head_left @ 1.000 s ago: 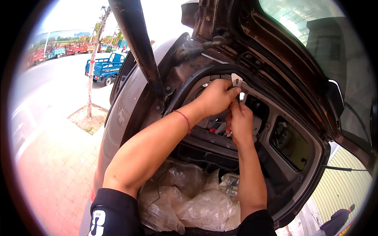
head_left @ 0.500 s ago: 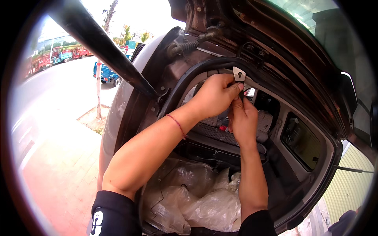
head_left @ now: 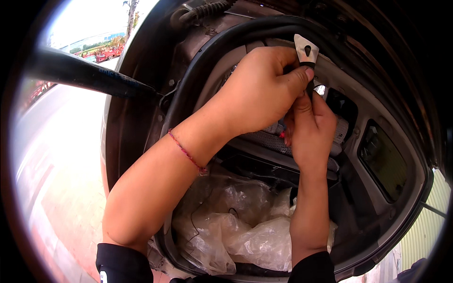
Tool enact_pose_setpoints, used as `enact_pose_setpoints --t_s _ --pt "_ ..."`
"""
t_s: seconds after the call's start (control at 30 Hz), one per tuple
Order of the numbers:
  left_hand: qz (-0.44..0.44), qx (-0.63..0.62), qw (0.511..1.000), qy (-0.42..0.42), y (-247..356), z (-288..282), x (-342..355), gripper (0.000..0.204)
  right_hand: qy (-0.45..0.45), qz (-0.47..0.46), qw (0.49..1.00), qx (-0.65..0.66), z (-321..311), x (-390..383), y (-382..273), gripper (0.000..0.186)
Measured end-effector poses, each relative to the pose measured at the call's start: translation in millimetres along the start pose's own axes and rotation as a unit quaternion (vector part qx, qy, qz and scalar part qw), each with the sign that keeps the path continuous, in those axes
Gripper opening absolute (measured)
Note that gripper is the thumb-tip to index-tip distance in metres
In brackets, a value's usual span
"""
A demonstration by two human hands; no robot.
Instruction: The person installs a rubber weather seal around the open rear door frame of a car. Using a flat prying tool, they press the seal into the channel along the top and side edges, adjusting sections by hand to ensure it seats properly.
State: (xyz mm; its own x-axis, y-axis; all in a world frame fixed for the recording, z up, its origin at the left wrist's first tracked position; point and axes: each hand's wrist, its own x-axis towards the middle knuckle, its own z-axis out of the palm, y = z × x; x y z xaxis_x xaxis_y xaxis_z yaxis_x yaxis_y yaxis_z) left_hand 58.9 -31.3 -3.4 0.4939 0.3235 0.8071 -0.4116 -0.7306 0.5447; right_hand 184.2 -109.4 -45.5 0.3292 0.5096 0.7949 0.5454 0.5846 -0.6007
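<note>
A pry tool (head_left: pixel 306 48) with a flat, flared metal blade, a teardrop hole in it and a black handle points up in front of the car's open rear hatch opening. My left hand (head_left: pixel 266 87) is closed around it just below the blade, its thumb pressed along the neck. Lower down, my right hand (head_left: pixel 312 129) pinches the black handle, most of which my fingers hide. Behind the blade's tip runs the black rubber seal (head_left: pixel 278 24) of the opening; whether they touch I cannot tell.
Crumpled clear plastic sheeting (head_left: pixel 222 236) lies on the boot floor. A black gas strut (head_left: pixel 94 75) slants in from the left to the body frame. Grey seat backs (head_left: pixel 264 144) stand farther inside, with a side window (head_left: pixel 384 158) at the right.
My view has come closer to the opening, so hands and tool look larger and higher in the picture. Both hands keep their hold on the pry tool.
</note>
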Motion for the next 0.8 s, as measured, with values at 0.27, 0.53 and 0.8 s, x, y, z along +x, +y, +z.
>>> enact_pose_setpoints --t_s 0.27,0.53,0.8 --pt "0.050 -0.019 0.998 0.017 -13 5 8 0.025 -0.011 -0.012 0.999 -0.030 -9 6 15 0.034" --pt "0.341 0.479 0.784 0.200 60 -12 -3 0.040 -0.008 -0.062 0.979 -0.193 -19 15 6 0.039" --pt "0.243 0.560 0.762 -0.214 85 -40 77 0.041 0.011 -0.081 0.957 -0.278 -25 11 5 0.043"
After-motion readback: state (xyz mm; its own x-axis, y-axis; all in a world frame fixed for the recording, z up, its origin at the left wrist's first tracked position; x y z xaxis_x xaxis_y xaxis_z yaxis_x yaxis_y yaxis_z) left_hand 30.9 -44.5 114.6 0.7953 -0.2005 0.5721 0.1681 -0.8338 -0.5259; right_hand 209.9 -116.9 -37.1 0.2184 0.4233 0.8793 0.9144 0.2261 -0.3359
